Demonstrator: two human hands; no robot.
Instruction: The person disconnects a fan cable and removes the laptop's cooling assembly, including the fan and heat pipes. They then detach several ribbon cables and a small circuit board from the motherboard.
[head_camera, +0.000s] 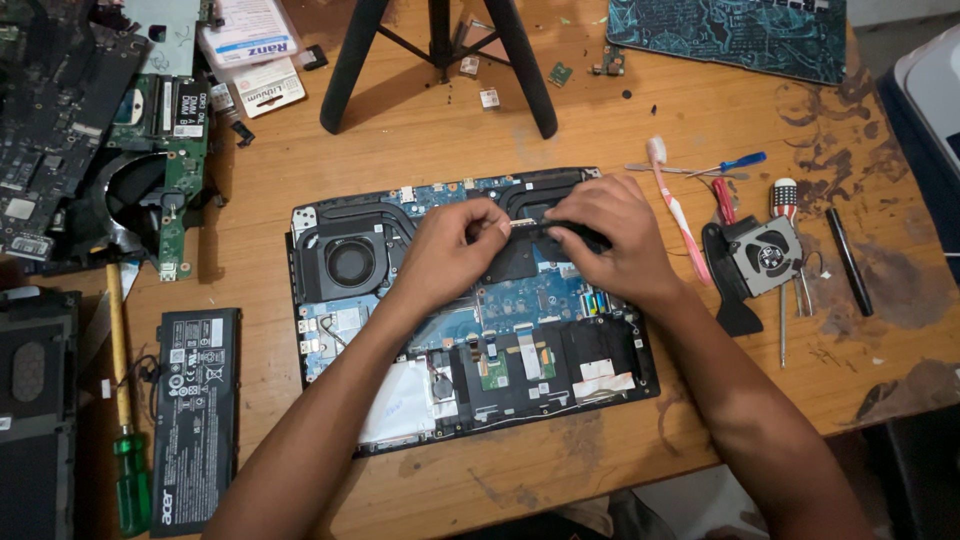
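An opened laptop base (330, 330) lies on the wooden table with its blue board, black heat pipes and left fan (350, 263) exposed. My left hand (455, 250) pinches a small pale part at the top middle of the board. My right hand (615, 235) grips a black bar-shaped piece (590, 238) just beside it, over the heat pipes. The two hands nearly touch at their fingertips. What lies under my fingers is hidden.
A loose fan (765, 255), a pink toothbrush (675, 200), screwdrivers (785, 205) and a black pen (848, 260) lie to the right. A black battery (195, 410), a green-handled screwdriver (125, 420) and other boards (160, 170) lie left. Tripod legs (520, 60) stand behind.
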